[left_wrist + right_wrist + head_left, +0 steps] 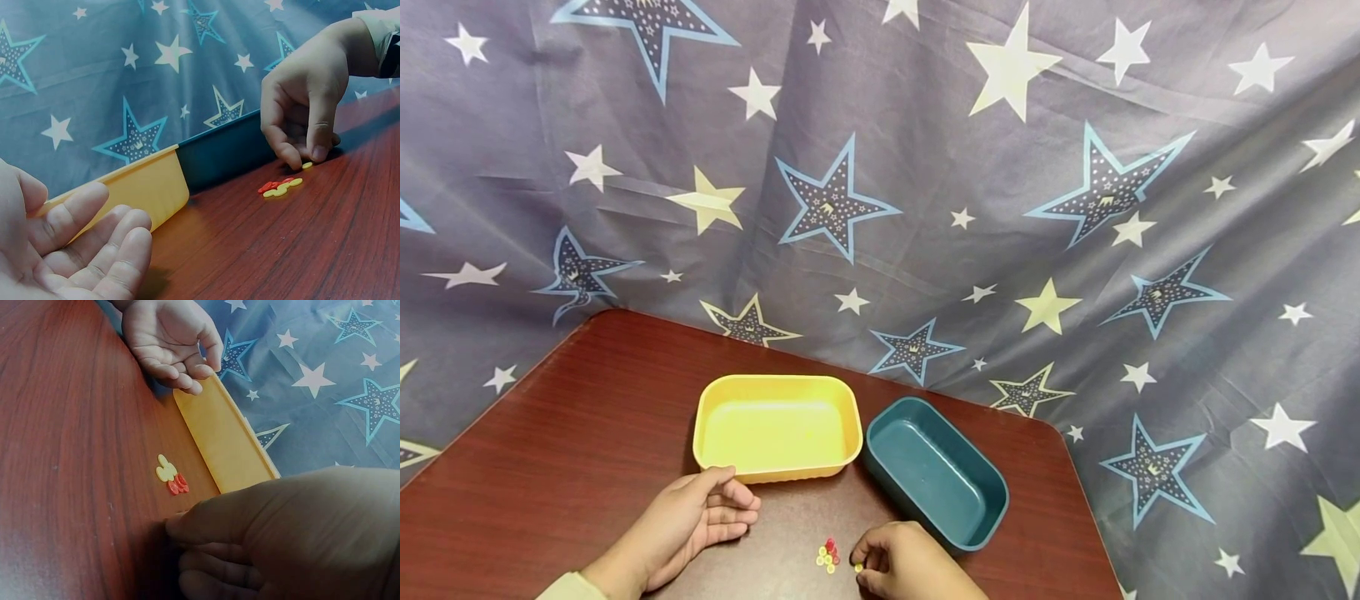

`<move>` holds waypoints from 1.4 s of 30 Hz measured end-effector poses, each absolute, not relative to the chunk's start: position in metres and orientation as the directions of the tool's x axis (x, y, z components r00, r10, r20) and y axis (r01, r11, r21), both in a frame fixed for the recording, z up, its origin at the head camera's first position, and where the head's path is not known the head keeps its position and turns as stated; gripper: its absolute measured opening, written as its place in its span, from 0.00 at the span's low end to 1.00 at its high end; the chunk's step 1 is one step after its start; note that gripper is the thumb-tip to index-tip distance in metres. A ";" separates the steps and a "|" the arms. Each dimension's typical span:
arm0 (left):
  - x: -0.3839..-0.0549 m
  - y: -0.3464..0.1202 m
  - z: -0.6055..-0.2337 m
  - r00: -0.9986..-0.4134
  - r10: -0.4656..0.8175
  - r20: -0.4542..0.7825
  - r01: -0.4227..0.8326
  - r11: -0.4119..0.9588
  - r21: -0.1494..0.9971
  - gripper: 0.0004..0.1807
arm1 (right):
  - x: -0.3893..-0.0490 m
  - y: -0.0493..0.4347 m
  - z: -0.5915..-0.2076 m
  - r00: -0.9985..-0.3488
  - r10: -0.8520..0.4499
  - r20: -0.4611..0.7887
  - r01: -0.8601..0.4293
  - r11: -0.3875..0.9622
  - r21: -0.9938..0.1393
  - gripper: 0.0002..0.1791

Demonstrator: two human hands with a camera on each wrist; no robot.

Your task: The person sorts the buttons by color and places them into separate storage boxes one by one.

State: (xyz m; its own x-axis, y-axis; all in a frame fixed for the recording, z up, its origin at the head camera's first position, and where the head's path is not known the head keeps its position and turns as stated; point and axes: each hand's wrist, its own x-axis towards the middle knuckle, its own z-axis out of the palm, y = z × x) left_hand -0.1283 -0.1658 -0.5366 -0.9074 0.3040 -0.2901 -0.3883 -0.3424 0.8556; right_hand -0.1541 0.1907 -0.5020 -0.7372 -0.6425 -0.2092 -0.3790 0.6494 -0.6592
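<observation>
A small cluster of red and yellow buttons (828, 556) lies on the table in front of the two boxes. Just right of it, my right hand (906, 560) pinches a single yellow button (307, 165) between thumb and fingertips, low at the tabletop. My left hand (696, 521) is held with loosely bent fingers and nothing in them, at the near left corner of the yellow box (775, 477). In the right wrist view my right hand (294, 534) hides the button it pinches, while the loose buttons (167, 472) show beyond it.
Right of the yellow box, a dark teal box (880, 467) stands at an angle, close behind my right hand. Both boxes are open-topped. The reddish-brown wooden table (550, 450) ends at a star-patterned grey cloth (925, 250).
</observation>
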 end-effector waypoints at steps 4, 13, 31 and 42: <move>-0.128 -0.166 -0.537 -0.910 0.300 -0.287 -0.383 -0.341 0.858 0.26 | -0.154 0.189 -0.500 -0.734 -0.648 -0.205 -0.392 0.650 -0.650 0.07; -0.129 -0.166 -0.536 -0.911 0.293 -0.290 -0.383 -0.341 0.859 0.26 | -0.152 0.188 -0.496 -0.760 -0.607 -0.234 -0.357 0.690 -0.630 0.09; -0.129 -0.166 -0.537 -0.910 0.300 -0.286 -0.383 -0.345 0.857 0.26 | -0.158 0.183 -0.495 -0.750 -0.587 -0.307 -0.354 0.747 -0.563 0.12; -0.128 -0.165 -0.536 -0.909 0.303 -0.286 -0.385 -0.347 0.855 0.26 | -0.158 0.181 -0.495 -0.757 -0.573 -0.313 -0.347 0.760 -0.550 0.12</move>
State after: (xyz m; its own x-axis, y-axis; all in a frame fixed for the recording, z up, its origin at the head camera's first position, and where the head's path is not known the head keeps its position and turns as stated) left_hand -0.1280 -0.1654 -0.5364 -0.9089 0.3032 -0.2862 -0.3850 -0.3467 0.8553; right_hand -0.1575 0.1813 -0.4955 -0.7574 -0.5728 -0.3135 -0.3467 0.7595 -0.5504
